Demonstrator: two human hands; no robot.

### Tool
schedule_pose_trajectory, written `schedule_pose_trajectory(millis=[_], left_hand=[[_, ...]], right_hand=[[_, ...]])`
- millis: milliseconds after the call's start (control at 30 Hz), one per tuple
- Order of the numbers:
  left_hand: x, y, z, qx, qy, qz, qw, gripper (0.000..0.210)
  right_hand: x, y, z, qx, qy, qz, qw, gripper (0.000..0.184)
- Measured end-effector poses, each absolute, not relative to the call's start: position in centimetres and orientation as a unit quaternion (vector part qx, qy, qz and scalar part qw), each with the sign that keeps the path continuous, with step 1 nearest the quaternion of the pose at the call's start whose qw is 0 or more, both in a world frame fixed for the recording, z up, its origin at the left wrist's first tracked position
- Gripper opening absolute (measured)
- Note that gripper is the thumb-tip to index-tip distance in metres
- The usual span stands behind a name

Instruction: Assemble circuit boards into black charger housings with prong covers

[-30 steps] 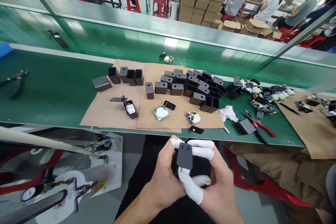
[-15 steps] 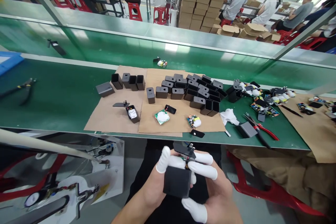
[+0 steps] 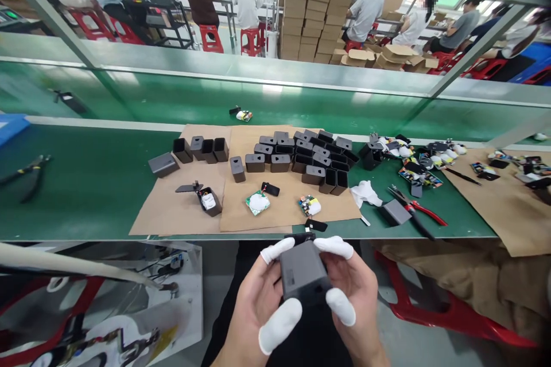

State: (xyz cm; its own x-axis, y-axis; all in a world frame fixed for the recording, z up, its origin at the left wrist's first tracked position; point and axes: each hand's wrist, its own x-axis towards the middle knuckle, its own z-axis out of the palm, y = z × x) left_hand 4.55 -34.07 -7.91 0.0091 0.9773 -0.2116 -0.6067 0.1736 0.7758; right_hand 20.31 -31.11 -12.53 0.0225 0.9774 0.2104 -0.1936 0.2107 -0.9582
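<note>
Between my two hands, just in front of the bench edge, is a black plastic charger housing [image 3: 303,269] with its end cap at the far side. My left hand [image 3: 258,304] grips its left side, white finger cots on the thumb and a fingertip. On the right side my right hand [image 3: 350,292] holds it the same way, thumb at the near corner. Beyond my hands lie a circuit board with a white pad [image 3: 257,202], a second circuit board [image 3: 310,205] and a black end cap [image 3: 316,225]. A part-filled housing [image 3: 209,201] lies tilted to the left.
Several empty black housings [image 3: 301,155] stand grouped on brown paper [image 3: 241,223]. To the right are red-handled pliers [image 3: 424,212], a white cloth [image 3: 365,192] and piled circuit boards [image 3: 419,172]. Dark-handled pliers [image 3: 32,175] lie far left. People sit beyond the bench.
The housing has been turned in my hands, so another face and its far-end cap now show. My fingers have shifted from the open end to its sides. The view has tilted up slightly.
</note>
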Motion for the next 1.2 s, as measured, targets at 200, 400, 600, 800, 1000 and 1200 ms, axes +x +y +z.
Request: schedule_pose_trajectory(millis=[200, 400, 600, 800, 1000, 1200], left_hand=[[5.4, -33.8, -9.5, 0.235, 0.414, 0.610, 0.633, 0.067], [6.4, -34.4, -10.8, 0.189, 0.456, 0.628, 0.602, 0.073], [7.0, -34.7, -11.4, 0.176, 0.490, 0.650, 0.554, 0.072], [7.1, -34.5, -12.0, 0.167, 0.510, 0.674, 0.508, 0.071], [6.8, -34.3, -12.8, 0.167, 0.505, 0.677, 0.509, 0.075], [5.1, -34.1, -12.3, 0.221, 0.433, 0.657, 0.576, 0.068]], right_hand=[[19.9, -30.4, -11.7, -0.424, -0.486, 0.482, 0.593, 0.043], [20.0, -29.8, -11.0, -0.448, -0.503, 0.454, 0.584, 0.040], [20.3, -29.1, -10.1, -0.427, -0.536, 0.502, 0.527, 0.038], [20.1, -28.8, -9.6, -0.419, -0.530, 0.519, 0.525, 0.027], [19.7, -28.3, -9.2, -0.407, -0.553, 0.503, 0.525, 0.026], [20.8, -29.0, -12.4, -0.444, -0.629, 0.364, 0.525, 0.050]])
